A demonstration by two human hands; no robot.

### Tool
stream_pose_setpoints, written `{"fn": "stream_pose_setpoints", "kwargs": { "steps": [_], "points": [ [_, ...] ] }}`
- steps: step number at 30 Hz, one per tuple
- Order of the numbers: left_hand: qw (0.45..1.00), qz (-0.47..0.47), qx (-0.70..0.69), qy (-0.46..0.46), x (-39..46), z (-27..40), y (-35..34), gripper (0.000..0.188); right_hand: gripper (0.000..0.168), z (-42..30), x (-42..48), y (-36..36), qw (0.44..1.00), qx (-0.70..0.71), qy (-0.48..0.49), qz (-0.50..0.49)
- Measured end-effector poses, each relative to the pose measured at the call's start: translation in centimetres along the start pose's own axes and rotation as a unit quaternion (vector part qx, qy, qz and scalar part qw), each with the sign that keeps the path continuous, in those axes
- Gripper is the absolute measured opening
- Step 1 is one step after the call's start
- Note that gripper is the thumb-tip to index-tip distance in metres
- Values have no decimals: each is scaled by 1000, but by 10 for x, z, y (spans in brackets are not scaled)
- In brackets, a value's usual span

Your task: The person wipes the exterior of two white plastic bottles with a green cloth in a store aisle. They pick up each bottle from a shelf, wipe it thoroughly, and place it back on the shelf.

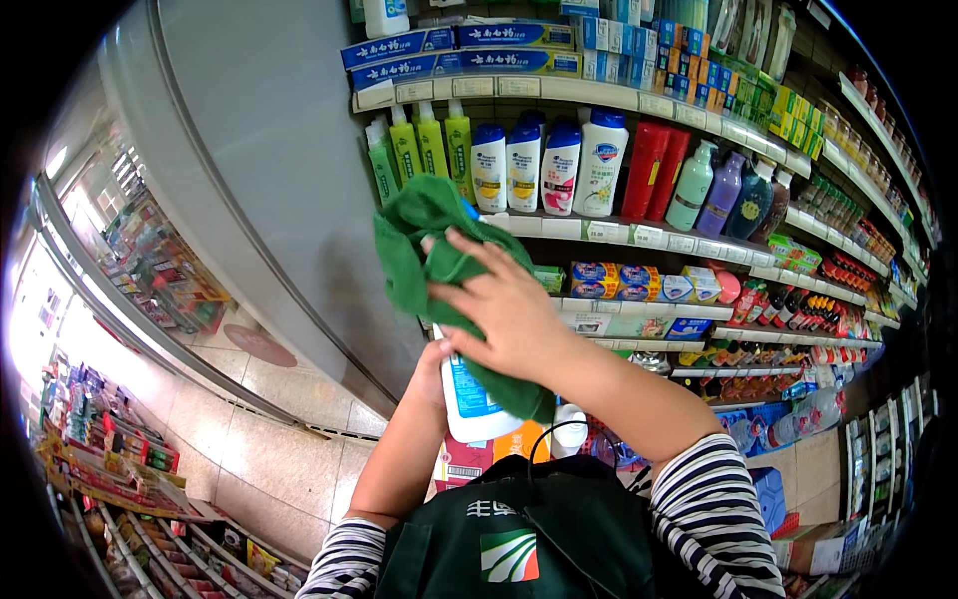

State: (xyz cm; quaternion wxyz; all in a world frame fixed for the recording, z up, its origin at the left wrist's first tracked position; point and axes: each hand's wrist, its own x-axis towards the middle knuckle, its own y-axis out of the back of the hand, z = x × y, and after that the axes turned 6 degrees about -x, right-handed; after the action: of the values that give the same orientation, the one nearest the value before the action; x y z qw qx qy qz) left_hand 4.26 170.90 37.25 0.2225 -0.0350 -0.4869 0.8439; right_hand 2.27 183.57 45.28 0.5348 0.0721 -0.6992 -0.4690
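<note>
A white plastic bottle [477,419] with a blue label is held tilted before my chest. My left hand [434,367] grips its side, the fingers mostly hidden behind it. Over the bottle's upper part lies a green cloth [419,254], and my right hand [498,307] presses on it from above with the fingers spread. A bit of blue shows at the cloth's edge. Behind the cloth, green pump bottles [432,142] and white shampoo bottles with blue caps [524,168] stand on a shelf.
A grey panel [277,150] rises left of the shelves. Toothpaste boxes [516,60] fill the shelf above; boxed goods [614,281] sit below. Red boxes [655,168] and pump bottles [692,187] stand to the right. More stocked racks [172,554] are at lower left, on a tiled floor [262,479].
</note>
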Motion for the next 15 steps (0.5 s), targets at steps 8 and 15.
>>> {"fn": "stream_pose_setpoints", "kwargs": {
  "steps": [8, 15],
  "points": [
    [1000, 25, 14, -4, 0, 2, 27, 72, 42, -9, -56, -32, 894, 347, -268, 92],
    [979, -29, 188, 72, -5, 8, 18, 84, 31, 13, 16, 25, 990, 69, -100, 70]
  ]
}}
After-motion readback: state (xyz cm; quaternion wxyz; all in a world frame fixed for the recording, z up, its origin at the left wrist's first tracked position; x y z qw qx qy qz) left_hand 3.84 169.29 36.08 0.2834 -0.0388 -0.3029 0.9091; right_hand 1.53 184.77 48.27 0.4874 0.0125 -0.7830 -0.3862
